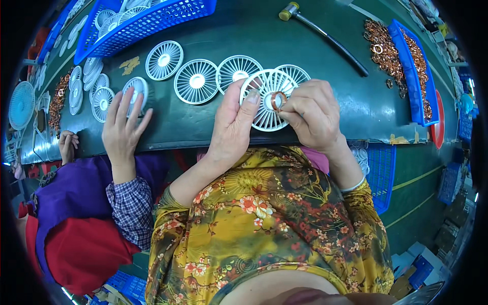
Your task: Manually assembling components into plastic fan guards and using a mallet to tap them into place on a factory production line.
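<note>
While three grilles [196, 81] wait on the desk [264, 30], the left hand [231, 127] steadies a white fan grille [264, 109] as the right hand [310, 114] pinches a copper coil [277, 100] at its hub, not yet seated.

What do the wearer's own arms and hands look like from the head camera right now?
Both hands, left hand and right hand, are bare, with no gloves or rings visible on the fingers. The forearms are bare too. Short yellow-olive floral sleeves end near the elbows. A thin pale bangle circles the right forearm.
</note>
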Available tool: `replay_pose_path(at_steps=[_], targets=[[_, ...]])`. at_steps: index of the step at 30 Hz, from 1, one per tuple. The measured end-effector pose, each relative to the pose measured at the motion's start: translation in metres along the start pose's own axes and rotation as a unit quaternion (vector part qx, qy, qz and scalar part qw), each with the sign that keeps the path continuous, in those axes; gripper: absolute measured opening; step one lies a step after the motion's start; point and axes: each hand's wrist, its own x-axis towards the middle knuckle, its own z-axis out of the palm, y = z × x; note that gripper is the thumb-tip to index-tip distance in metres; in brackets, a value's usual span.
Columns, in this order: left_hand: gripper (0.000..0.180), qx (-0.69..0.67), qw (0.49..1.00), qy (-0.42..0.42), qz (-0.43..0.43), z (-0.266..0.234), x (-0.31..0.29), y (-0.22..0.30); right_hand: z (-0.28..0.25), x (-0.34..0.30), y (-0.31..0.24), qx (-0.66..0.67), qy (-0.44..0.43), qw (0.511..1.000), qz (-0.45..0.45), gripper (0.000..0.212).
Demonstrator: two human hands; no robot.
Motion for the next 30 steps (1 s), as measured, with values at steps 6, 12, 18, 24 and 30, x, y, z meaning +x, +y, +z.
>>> replay_pose_path(at_steps=[6,12,18,24,30], targets=[[0.027,-0.036,0.999,0.001,0.003,0.005,-0.004,-0.002,0.006,-0.005,-0.007,-0.009,0.069,0.997,0.026,0.026],[0.02,-0.08,0.996,-0.037,0.033,0.008,-0.008,-0.012,0.014,-0.003,-0.016,-0.075,0.078,0.992,0.058,0.019],[0.016,0.033,0.997,0.008,0.076,0.004,-0.004,-0.021,0.026,-0.004,-0.023,-0.103,0.055,0.988,0.104,0.014],[0.018,0.107,0.988,0.032,0.108,0.002,-0.006,-0.031,0.027,0.002,-0.029,-0.126,0.036,0.983,0.129,0.009],[0.019,0.078,0.989,0.06,0.114,-0.005,-0.003,-0.034,0.036,0.007,-0.03,-0.122,0.007,0.987,0.109,0.006]])
